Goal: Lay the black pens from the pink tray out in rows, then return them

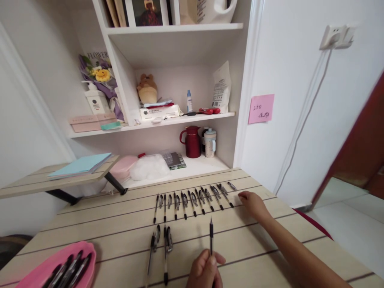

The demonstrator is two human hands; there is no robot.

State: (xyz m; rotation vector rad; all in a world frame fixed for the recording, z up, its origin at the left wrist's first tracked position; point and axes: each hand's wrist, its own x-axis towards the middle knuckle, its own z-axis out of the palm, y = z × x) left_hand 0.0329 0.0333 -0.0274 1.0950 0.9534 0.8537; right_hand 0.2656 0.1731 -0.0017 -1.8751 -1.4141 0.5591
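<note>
My left hand (205, 270), at the front of the table, grips an uncapped pen (211, 236) with its tip pointing up. My right hand (250, 203) rests low over the table, just right of a loose pen cap (232, 186). Its fingers are curled together; whatever they may hold is hidden. A row of uncapped pens (175, 206) lies across the table, with caps (169, 201) beside them. Nearer me lie two more pens, one on the left (151, 254) and one on the right (165, 256), each next to a cap.
A pink tray (90, 256) at front left holds several pens (70, 270). Blue paper (81, 165) lies on a small raised stand (18, 185). Behind the table, white shelves (180, 29) hold a red jug (192, 142), a cup (210, 143) and a plastic bag (150, 167).
</note>
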